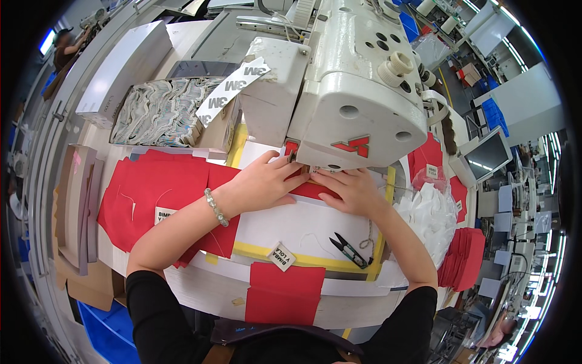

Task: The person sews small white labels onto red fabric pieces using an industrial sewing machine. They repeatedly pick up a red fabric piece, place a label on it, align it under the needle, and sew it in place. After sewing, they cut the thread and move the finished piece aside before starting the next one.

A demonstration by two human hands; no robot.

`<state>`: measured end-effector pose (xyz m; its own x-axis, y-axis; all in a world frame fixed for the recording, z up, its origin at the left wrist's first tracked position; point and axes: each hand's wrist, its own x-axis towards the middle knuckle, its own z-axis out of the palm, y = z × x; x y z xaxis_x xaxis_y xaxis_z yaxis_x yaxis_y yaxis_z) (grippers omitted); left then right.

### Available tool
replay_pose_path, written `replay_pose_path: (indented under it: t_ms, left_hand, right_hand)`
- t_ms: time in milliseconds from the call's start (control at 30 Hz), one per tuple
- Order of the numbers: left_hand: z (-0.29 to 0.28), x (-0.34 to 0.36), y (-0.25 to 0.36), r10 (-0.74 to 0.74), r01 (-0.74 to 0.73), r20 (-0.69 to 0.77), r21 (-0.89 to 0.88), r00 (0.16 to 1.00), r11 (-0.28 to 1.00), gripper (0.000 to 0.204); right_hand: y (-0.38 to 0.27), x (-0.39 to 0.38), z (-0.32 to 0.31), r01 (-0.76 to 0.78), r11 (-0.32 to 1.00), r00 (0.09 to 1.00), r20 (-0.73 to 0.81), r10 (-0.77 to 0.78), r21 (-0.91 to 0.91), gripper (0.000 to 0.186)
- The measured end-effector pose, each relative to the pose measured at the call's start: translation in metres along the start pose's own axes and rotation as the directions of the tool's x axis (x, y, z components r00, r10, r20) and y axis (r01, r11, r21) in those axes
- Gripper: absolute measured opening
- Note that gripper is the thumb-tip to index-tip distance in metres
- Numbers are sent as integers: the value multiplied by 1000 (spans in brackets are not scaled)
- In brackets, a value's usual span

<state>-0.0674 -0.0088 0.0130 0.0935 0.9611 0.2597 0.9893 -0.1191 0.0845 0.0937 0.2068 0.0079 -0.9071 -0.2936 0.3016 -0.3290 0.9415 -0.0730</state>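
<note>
Your left hand (262,185) and right hand (353,193), both partly spread, rest on the red cloth (309,191) under the sewing machine (370,115), probably so that it lies flat and straight.

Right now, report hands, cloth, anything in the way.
Left hand and right hand on red cloth. Cloth below machine head, partly covered. Snips nearby, touching neither hand.

Bright lighting, fisheye-bent dark rim

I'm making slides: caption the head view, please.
Left hand and right hand on red fabric at a sewing machine, snips nearby.
</note>
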Motion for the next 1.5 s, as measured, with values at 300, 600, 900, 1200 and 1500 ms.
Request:
replay_pose_path:
  t_ms: [300, 600, 900, 1200, 1500]
  left_hand:
    - [-9, -11, -4, -55, 57, 28, -69, 998, 996, 49]
    - [-4, -6, -5, 3, -5, -11, -173, 1000, 985, 40]
    - [15, 7, -4, 76, -81, -56, -94, 996, 992, 50]
    - [12, 12, -5, 54, -51, 35, -72, 998, 996, 50]
    - [16, 10, -9, 13, -11, 15, -109, 1000, 994, 51]
  right_hand:
    - [-10, 0, 4, -74, 997, 997, -35, 73, -30, 42]
    - [-18, 0, 7, -115, 992, 992, -53, 113, -49, 44]
    - [-14, -17, 3, -125, 988, 992, 19, 127, -91, 48]
    - [3, -27, -16, -78, 988, 997, -26, 75, -132, 42]
    - [9, -24, -19, -20, 996, 999, 24, 22, -85, 47]
